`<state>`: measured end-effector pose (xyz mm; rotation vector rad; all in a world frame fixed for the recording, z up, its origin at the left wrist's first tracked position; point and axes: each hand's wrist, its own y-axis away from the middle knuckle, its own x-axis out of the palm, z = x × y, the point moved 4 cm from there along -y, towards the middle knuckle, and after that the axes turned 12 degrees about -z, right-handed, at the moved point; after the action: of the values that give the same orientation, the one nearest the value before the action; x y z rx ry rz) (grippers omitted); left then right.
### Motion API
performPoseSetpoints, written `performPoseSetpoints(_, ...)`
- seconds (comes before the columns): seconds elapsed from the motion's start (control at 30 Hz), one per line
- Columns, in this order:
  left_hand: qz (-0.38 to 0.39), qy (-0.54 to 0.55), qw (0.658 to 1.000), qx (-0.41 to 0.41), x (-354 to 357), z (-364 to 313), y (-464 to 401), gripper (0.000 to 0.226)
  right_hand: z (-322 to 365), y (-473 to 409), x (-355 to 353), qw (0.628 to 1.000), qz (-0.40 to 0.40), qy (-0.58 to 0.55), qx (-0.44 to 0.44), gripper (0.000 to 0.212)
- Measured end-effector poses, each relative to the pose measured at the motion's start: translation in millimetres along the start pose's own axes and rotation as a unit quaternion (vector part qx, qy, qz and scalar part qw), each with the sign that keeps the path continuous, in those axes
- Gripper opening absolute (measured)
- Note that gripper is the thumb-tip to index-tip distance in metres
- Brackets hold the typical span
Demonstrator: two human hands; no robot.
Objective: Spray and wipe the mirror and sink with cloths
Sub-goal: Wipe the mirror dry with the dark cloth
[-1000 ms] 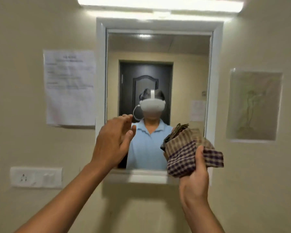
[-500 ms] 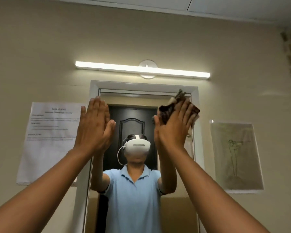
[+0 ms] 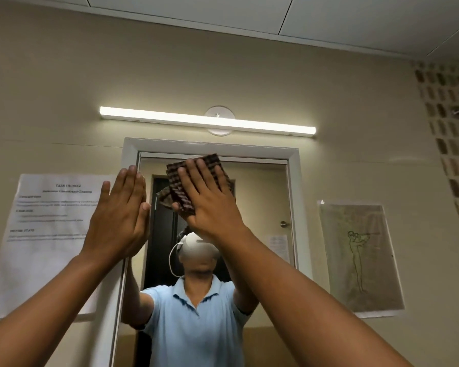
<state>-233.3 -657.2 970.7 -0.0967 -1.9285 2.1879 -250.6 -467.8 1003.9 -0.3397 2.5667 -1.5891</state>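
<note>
Both bare arms reach up from the near corners. The left hand [image 3: 118, 215] is flat, fingers straight and together, held at the mirror's left frame edge and gripping nothing. The right hand [image 3: 210, 197] spreads straight fingers over a folded brown-and-white checked cloth [image 3: 176, 186] — pressing it against the upper left part of the white-framed wall mirror [image 3: 293, 207]. Cloth corners stick out above and left of the fingers. Bare glass lies open to the right and below. Farther up, a lit tube lamp [image 3: 207, 120] crosses the beige wall — a printed paper sheet [image 3: 45, 229] hangs left, a sketch poster [image 3: 361, 258] right.
</note>
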Motion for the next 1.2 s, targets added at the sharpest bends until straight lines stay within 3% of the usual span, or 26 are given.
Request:
performPoseSetpoints(0.3, -0.022, 0.019, 1.000, -0.011, -1.0, -5.2, -1.3, 0.066, -117.1, 60.2, -23.6, 0.980, -0.059, 0.025, 0.187, 0.072)
performPoseSetpoints(0.5, -0.028, 0.063, 0.998, 0.003, -6.9, -6.4, 0.6, 0.067, -97.8, 58.6, -19.4, 0.955, -0.074, 0.053, 0.283, 0.080)
performPoseSetpoints(0.8, -0.026, 0.077, 0.997, -0.017, -12.7, -5.2, 1.5, 0.071, 34.1, -19.7, 5.1, 0.997, -0.013, -0.028, 0.078, 0.083)
performPoseSetpoints(1.2, -0.037, 0.101, 0.993, -0.053, -9.4, 13.8, 10.2, 0.065, 85.7, -17.1, 15.4, 0.999, -0.005, -0.040, -0.002, 0.075)
